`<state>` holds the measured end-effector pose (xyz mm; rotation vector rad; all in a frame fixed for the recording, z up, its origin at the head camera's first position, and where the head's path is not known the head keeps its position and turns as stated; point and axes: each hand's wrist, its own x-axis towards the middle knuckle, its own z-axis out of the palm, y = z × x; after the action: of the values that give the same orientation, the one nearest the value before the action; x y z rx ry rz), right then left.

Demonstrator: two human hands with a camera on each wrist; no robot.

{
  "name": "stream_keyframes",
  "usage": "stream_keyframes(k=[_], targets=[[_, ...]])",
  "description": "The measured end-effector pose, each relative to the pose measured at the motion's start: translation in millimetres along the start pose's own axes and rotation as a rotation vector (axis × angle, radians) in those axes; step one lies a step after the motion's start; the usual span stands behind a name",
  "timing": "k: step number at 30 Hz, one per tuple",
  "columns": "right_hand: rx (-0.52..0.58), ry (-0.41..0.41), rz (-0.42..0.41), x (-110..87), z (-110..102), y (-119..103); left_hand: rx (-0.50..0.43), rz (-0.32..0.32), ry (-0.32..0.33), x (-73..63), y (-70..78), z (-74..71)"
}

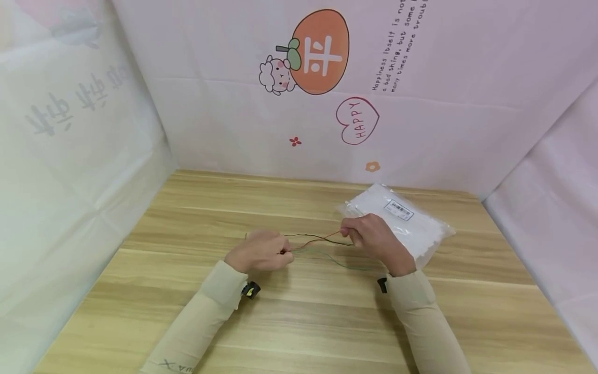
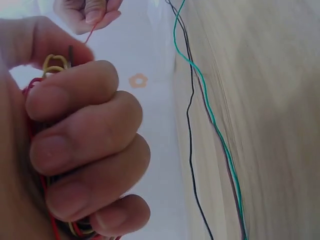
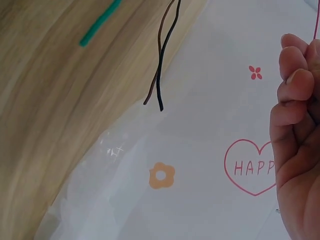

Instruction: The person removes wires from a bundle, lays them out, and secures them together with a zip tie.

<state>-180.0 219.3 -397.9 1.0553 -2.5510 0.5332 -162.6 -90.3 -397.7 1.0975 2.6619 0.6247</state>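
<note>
In the head view my left hand (image 1: 261, 251) grips a bundle of thin wires. Red and yellow loops (image 2: 55, 61) of that bundle poke out around its curled fingers in the left wrist view. My right hand (image 1: 376, 239) pinches a red wire (image 2: 90, 35) that runs across from the left fist. Loose beside it trail a green wire (image 2: 213, 120), a black wire (image 2: 190, 145) and a brown wire (image 3: 159, 42). Their cut ends hang apart from the right hand in the right wrist view.
A clear plastic bag (image 1: 418, 231) with white contents and a barcode label lies behind and beside the right hand. The wooden table (image 1: 317, 322) meets a printed white cloth (image 1: 224, 124) at the back, with more cloth along both sides.
</note>
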Motion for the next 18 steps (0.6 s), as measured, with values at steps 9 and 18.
stream_keyframes(k=[9,18], targets=[[0.004,-0.048,0.027,-2.6,11,3,-0.147,0.003,-0.02,-0.2,-6.9,-4.0],[0.024,-0.062,0.068,-3.5,6,4,-0.211,-0.062,0.066,-1.2,-12.7,-14.3]])
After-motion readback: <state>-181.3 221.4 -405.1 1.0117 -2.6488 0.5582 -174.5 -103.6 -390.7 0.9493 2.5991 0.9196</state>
